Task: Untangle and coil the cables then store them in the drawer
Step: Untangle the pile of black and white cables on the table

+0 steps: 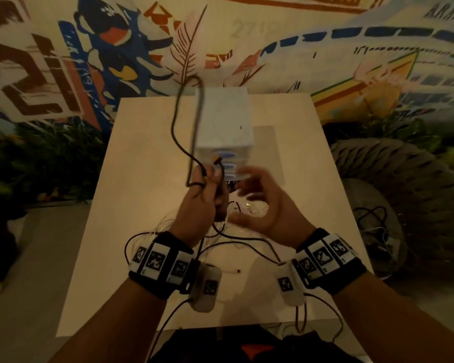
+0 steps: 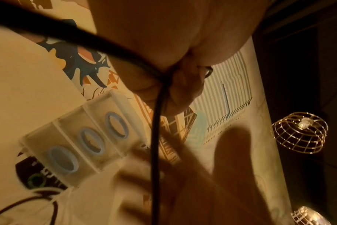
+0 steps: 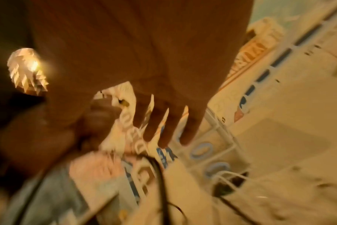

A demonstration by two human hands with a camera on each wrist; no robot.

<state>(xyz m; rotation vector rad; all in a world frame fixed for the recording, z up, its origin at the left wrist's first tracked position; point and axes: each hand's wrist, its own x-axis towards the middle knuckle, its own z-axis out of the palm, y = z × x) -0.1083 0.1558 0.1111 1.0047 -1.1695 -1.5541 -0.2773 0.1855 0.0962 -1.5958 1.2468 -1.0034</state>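
- Black and round in section, the thin rubbery cable [image 1: 174,121] rises from your left hand [image 1: 199,203] in a tall narrow loop, one strand wavy, the other nearly straight and blurred.
- Your left fingers [image 1: 216,174] are curled tight and clamped on that cable; the left wrist view shows it pinched at the fingertips and dropping straight down past the palm [image 2: 156,137].
- Your right hand [image 1: 262,203] hovers just beside the left, its fingers [image 3: 164,129] spread apart and lightly bent, holding nothing; it is smeared by blur.
- The small white plastic drawer unit [image 1: 224,121] stands upright on the pale, smooth wooden counter [image 1: 312,179] just behind your hands; its clear fronts carry oval pale-blue ring pulls [image 2: 115,124], three stacked.
- More thin cables, white and dark [image 1: 236,213], lie in a loose tangle on the counter under your hands, in front of the drawers.
- Whether any drawer is pulled out, you cannot tell here.
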